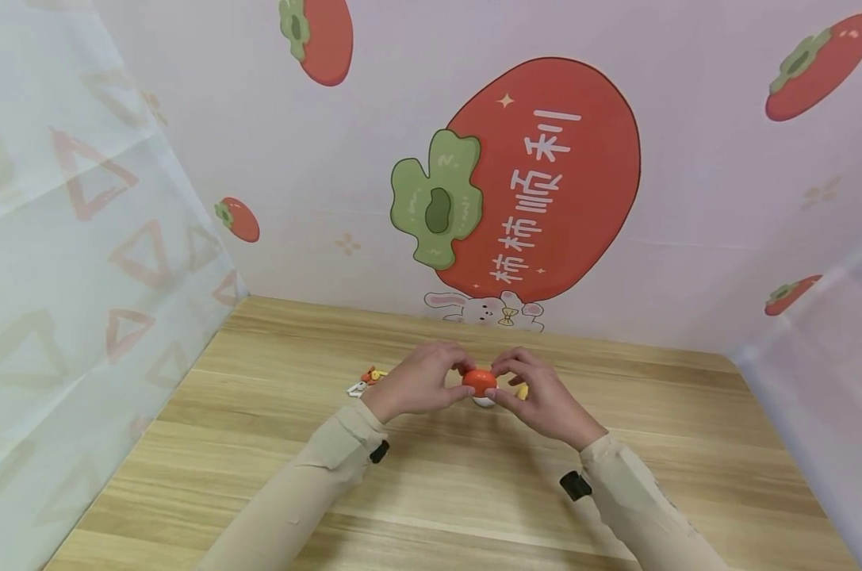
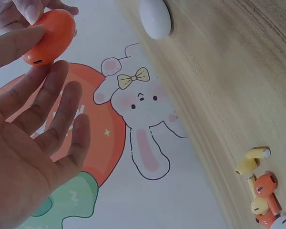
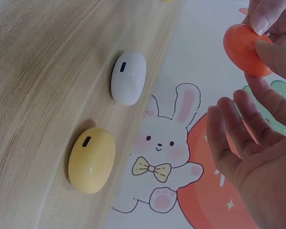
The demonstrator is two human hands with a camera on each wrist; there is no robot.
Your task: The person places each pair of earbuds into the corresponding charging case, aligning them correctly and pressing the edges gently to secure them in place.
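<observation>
"What's the largest thing?"

"The wall (image 1: 295, 143), printed with a big red fruit (image 1: 588, 182) and, below that, a rabbit (image 1: 484, 311). Then the wood-grain table (image 1: 209, 492) at its foot."

"And the hands?"

"Left hand (image 1: 423, 381) and right hand (image 1: 548, 400) face each other, each pinching the orange case (image 1: 480, 382) between thumb and forefinger. The other fingers fan out loosely, clear of it."

"So where's that case?"

"Held up over the table, between the two hands."

"Any others?"

"A white case (image 3: 128, 78) and a yellow case (image 3: 91, 160) lie on the table near the wall, side by side but apart."

"Smallest?"

"Earbuds (image 2: 264, 185), bunched on the table by the left hand: yellow, orange and white."
</observation>
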